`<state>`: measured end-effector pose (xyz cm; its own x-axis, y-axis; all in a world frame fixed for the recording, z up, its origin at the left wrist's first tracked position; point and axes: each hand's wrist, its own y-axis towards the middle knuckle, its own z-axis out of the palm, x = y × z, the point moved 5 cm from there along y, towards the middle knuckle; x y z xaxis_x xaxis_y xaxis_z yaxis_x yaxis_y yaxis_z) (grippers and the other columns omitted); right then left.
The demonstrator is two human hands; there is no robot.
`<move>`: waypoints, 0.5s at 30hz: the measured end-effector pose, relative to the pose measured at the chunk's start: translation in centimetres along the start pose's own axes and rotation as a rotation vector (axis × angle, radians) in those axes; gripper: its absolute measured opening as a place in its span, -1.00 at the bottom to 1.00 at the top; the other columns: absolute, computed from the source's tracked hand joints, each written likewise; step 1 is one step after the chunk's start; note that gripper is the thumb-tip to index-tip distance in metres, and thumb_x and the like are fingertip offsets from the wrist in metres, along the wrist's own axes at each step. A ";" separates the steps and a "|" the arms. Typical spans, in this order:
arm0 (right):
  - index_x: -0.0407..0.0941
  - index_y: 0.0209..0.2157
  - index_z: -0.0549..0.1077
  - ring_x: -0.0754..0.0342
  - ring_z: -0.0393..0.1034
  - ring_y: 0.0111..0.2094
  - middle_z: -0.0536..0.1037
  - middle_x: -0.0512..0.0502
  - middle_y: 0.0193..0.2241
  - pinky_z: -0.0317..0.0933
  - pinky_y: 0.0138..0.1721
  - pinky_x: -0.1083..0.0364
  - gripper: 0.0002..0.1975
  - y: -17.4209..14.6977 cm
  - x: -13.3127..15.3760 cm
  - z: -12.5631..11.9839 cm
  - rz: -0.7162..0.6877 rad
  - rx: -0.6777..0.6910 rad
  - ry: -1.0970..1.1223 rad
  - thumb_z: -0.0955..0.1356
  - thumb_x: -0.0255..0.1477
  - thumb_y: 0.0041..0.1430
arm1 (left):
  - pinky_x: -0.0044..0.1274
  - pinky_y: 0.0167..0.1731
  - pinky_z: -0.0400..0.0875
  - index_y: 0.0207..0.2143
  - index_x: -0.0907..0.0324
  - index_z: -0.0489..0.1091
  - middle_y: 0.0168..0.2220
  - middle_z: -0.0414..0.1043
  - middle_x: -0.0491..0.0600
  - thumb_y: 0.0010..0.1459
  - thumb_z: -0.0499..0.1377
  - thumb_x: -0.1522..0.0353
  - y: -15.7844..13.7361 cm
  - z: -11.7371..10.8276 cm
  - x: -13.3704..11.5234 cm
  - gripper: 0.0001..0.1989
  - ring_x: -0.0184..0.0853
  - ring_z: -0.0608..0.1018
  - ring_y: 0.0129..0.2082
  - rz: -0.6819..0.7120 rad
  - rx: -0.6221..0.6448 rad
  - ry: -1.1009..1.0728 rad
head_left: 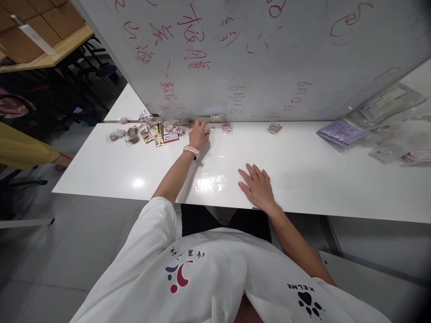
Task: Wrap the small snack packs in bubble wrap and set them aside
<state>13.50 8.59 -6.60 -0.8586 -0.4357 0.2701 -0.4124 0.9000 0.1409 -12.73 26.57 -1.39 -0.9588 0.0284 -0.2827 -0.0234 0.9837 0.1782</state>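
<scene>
My left hand (199, 136), a watch band on its wrist, reaches to the back of the white table, at the right end of a row of small wrapped snacks (171, 126). Its fingers are curled together and pointing down. A bit of red and white wrapper shows beside them; what they grip is hidden. My right hand (258, 186) lies flat with spread fingers near the front edge, holding nothing. Between the hands a clear plastic sheet or bag (208, 181) glints on the tabletop. A gold packet (159, 134) lies left of my left hand, a small pink packet (227, 128) to its right.
A whiteboard (215, 67) with red writing rises along the table's back edge. A small grey-brown packet (274, 128) lies before it. Purple packaging (341, 133) and clear bags (387, 148) are at the right. At far left, a person's yellow clothing (27, 146) shows.
</scene>
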 end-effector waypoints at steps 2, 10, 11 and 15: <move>0.10 0.37 0.13 -0.11 -0.16 0.42 0.04 -0.07 0.41 -0.20 0.35 -0.25 -0.45 0.0 -0.1 0.1 -0.004 -0.004 0.001 0.06 -0.13 0.43 | -0.34 -0.19 0.37 0.12 0.15 0.34 0.03 0.35 0.16 0.12 0.06 0.51 0.2 0.1 -0.9 -0.52 -0.08 0.50 -0.08 0.052 0.006 -0.015; 0.03 0.33 0.21 -0.10 -0.15 0.42 0.07 -0.10 0.40 -0.21 0.36 -0.21 -0.45 0.1 -0.1 0.1 0.003 0.011 -0.031 0.05 -0.12 0.44 | -0.35 -0.12 0.32 -0.10 0.20 0.46 -0.12 0.46 0.13 0.17 0.10 0.41 -0.7 2.8 -4.8 -0.74 -0.11 0.46 -0.09 0.303 0.219 -0.020; 0.03 0.33 0.22 -0.10 -0.15 0.42 0.07 -0.10 0.40 -0.21 0.36 -0.21 -0.45 0.1 -0.1 0.1 0.004 0.011 -0.034 0.05 -0.13 0.44 | -0.34 -0.07 0.31 -0.05 0.21 0.44 -0.09 0.46 0.14 0.21 0.10 0.36 -0.8 2.9 -4.8 -0.71 -0.09 0.44 -0.04 0.324 0.193 -0.028; 0.02 0.32 0.23 -0.10 -0.14 0.42 0.08 -0.10 0.39 -0.19 0.36 -0.21 -0.45 0.0 -0.1 0.1 0.004 0.003 -0.037 0.05 -0.13 0.44 | -0.27 0.12 0.19 0.14 0.23 0.32 0.16 0.34 0.19 0.31 0.00 0.30 -0.2 2.4 -2.9 -0.60 -0.05 0.31 0.16 0.312 0.080 0.001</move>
<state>13.58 8.68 -6.69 -0.8709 -0.4315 0.2353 -0.4097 0.9018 0.1373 -9.25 26.75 -2.86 -0.9163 0.3310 -0.2255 0.2943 0.9384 0.1813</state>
